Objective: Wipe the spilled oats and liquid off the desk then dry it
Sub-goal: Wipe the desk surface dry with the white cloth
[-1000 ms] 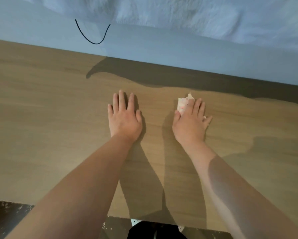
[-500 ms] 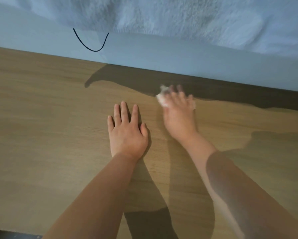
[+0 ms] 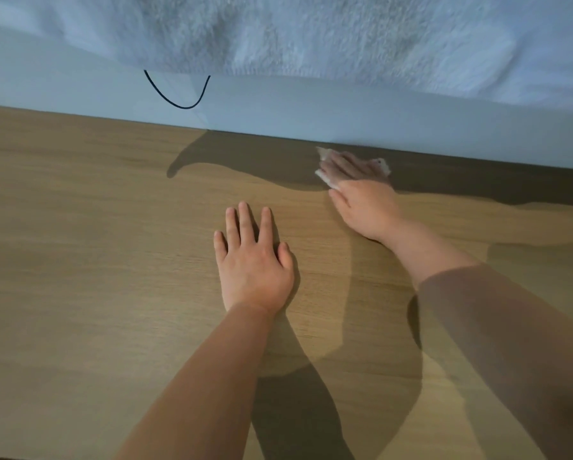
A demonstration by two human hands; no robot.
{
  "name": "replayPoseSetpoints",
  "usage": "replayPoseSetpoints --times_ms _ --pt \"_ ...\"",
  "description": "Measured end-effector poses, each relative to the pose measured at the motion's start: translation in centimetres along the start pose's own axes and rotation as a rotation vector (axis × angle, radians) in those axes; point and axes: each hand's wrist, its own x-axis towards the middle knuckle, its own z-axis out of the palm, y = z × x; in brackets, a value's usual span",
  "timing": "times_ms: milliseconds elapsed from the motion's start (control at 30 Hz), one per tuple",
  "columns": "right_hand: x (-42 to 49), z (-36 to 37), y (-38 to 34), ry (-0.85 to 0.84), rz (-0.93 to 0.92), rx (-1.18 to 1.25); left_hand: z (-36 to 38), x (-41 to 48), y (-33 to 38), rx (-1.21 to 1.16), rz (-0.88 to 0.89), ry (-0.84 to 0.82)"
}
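A wooden desk [image 3: 79,260] fills the view. At left, a black cable loop [image 3: 179,102] hangs beyond its far edge. Your left hand [image 3: 252,260] lies flat at centre, fingers straight, holding nothing. Further right, your blurred right hand [image 3: 361,200] presses outstretched fingers onto a crumpled white tissue [image 3: 325,176] in shadow near the desk's back edge.

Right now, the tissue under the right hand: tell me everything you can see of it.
The tissue is a small white wad, paper by its look, crumpled, with faint pinkish marks. It lies on the desk close to the back edge, inside the shadow band. The right hand presses it down with its fingers laid over it; ragged corners show at either side of them. It is motion-blurred, so whether it is wet or holds oats cannot be told.
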Motion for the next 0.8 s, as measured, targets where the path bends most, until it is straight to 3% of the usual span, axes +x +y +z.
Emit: replayPoseSetpoints --times_ms 100,200,267,367,433,500,600,633,700,800 --pt "-2.6 -0.1 3.8 0.089 0.434 0.002 -0.2 0.0 0.1 0.005 -0.003 -0.011" --pt "-1.8 0.1 2.2 0.101 0.863 0.052 -0.2 0.0 0.1 0.010 -0.003 -0.006" --pt "-1.5 0.4 -1.6 0.120 0.760 0.054 -0.1 -0.1 0.1 0.017 0.000 -0.004" --pt "-3.9 1.5 -5.2 0.053 0.167 -0.012 0.0 0.0 0.1 0.018 -0.001 -0.005" --pt "-5.3 0.4 -2.6 -0.063 -0.080 -0.027 0.0 -0.1 0.0 0.022 0.002 -0.002" --pt "-6.0 -0.2 1.5 0.003 0.023 -0.072 0.1 0.0 0.0 0.027 0.004 0.005" --pt "-7.3 -0.5 4.7 0.154 0.608 0.010 0.2 0.0 0.0 0.035 0.002 0.009" --pt "-7.8 -0.1 3.4 0.180 0.698 0.054 0.2 0.0 0.0 0.039 0.001 0.007" --pt "-9.3 0.8 -0.8 0.191 0.590 0.099 0.1 0.0 0.0 0.039 0.001 0.008" --pt "-12.9 1.6 -5.5 0.008 0.174 0.042 0.1 0.0 0.0 0.036 0.004 0.018"
